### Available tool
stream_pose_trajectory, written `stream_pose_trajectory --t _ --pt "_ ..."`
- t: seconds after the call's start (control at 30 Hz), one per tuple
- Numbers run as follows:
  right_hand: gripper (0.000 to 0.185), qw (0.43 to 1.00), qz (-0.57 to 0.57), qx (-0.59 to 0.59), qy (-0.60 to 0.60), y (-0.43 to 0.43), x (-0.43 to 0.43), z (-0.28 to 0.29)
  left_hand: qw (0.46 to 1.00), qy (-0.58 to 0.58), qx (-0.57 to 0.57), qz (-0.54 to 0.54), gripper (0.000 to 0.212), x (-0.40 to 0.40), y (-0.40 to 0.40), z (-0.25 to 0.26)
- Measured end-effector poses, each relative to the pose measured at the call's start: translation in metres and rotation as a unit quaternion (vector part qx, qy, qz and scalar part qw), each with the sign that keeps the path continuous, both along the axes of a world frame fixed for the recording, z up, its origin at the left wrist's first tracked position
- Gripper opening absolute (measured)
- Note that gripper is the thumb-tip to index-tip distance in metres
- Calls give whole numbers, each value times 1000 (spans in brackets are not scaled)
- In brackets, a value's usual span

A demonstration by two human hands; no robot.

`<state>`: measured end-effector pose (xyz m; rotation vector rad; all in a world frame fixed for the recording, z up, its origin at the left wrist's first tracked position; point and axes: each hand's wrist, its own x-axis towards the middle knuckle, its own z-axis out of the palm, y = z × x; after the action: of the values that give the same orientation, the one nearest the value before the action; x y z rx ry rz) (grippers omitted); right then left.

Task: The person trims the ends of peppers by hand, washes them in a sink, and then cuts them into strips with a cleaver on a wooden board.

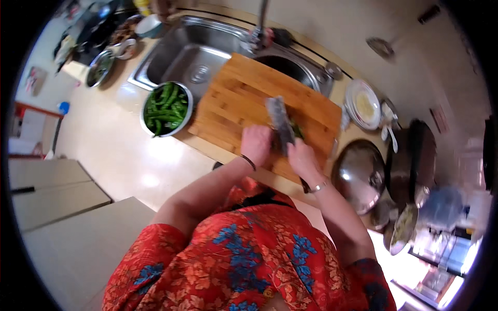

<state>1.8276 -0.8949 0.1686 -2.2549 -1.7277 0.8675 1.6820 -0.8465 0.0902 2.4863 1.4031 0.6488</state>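
My right hand (302,158) grips the handle of a cleaver (281,119), its broad blade pointing away from me over a wooden cutting board (229,99). Just left of the blade, my left hand (256,143) rests on the board with curled fingers; what lies under them is hidden. Some cut green pieces (297,129) show on the board to the right of the blade, partly covered by it. A metal bowl (190,110) full of green peppers (167,107) stands at the board's left.
The board partly covers a double steel sink (155,58) with a faucet (255,39). Stacked plates (362,105), a large metal lid (360,175) and a dark pot (410,159) are on the right. Bowls with food, one a metal bowl (100,68), stand at the far left.
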Motion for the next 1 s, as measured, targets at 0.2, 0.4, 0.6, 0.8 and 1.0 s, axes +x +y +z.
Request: stream_pose_trajectory --t 0.2,0.4,0.6,0.8,1.0 --pt "26 999 25 -1 -36 -26 4 9 983 -181 9 -32 22 -47 -3 17" --pt "27 998 25 -34 -56 -31 8 15 951 -139 113 252 22 -175 52 20" --pt "27 993 33 -49 -99 -39 12 19 919 172 26 354 12 -237 107 15" --pt "26 997 9 -30 -75 -61 25 11 934 143 51 325 12 -232 108 22" --pt "26 999 22 -4 -37 -57 1 27 969 -47 217 107 24 -172 71 81"
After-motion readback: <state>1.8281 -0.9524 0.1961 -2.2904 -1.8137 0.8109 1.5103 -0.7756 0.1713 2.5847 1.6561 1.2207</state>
